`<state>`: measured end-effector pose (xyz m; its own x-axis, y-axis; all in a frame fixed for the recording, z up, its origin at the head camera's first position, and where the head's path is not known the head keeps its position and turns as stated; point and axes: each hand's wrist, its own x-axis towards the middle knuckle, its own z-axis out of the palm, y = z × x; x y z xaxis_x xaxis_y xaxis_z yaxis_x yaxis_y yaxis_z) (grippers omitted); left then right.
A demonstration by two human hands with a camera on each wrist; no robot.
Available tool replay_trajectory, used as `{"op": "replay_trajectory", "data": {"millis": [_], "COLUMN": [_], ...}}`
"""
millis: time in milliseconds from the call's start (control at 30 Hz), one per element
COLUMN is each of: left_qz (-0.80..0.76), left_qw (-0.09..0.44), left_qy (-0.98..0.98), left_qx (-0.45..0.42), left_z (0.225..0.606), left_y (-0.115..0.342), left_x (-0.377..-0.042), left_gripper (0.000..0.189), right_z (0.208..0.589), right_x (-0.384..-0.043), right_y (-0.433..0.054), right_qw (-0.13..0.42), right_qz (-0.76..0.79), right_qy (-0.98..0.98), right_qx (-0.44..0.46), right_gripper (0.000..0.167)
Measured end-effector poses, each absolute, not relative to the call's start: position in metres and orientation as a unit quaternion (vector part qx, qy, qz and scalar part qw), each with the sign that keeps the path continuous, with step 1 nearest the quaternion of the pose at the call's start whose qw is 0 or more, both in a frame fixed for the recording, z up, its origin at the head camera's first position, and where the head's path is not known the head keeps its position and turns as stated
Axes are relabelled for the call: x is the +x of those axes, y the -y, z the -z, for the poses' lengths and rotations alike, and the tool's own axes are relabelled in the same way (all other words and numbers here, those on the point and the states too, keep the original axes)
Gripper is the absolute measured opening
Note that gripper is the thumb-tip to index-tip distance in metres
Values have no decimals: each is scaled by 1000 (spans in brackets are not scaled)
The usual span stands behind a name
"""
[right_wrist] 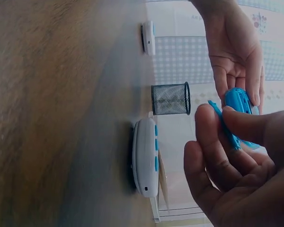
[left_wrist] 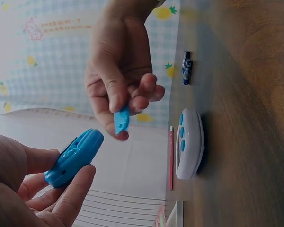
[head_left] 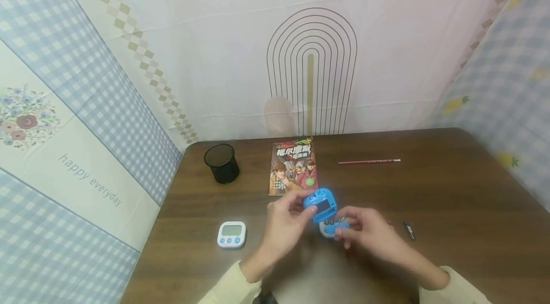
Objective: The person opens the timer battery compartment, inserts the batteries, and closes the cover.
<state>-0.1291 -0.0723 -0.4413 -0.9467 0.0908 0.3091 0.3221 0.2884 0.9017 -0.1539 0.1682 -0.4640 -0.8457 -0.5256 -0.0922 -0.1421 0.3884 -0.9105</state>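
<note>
My left hand [head_left: 284, 222] grips a small blue digital timer [head_left: 320, 203] between thumb and fingers, raised over the table. Close by on its right, my right hand [head_left: 371, 231] pinches a thin blue battery cover [left_wrist: 121, 120] between thumb and fingertips. The cover is apart from the timer in the left wrist view. Below the hands a white timer with blue buttons [left_wrist: 191, 144] sits on the table, partly hidden by them in the head view. A second white timer [head_left: 231, 235] lies to the left, its screen blank. Small dark batteries [left_wrist: 187, 67] lie to the right.
The brown wooden table [head_left: 180, 270] meets a cloth-hung wall. A black mesh pen holder [head_left: 222, 164] stands at the back left. Behind my hands lies a comic-style book [head_left: 294, 166], and a red pencil [head_left: 368, 162] lies at the back right.
</note>
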Motion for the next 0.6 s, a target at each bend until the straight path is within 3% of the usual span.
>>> {"op": "replay_trajectory", "data": {"millis": [200,467,600], "left_qz": [587,591,593], "left_qw": [96,100,98], "left_qy": [794,790,790], "left_qx": [-124,-125,-124], "left_z": [440,438,439], "left_y": [73,74,73], "left_x": [-128,-128,-128], "left_gripper": [29,28,29], "right_z": [467,471,470], "right_x": [-151,-147,-144], "right_y": [-167,-165,-165], "right_qw": [166,129,159], "right_qz": [469,409,377], "right_qy": [-820,-811,-811], "right_qx": [-284,-397,-418], "right_gripper": [3,6,7]}}
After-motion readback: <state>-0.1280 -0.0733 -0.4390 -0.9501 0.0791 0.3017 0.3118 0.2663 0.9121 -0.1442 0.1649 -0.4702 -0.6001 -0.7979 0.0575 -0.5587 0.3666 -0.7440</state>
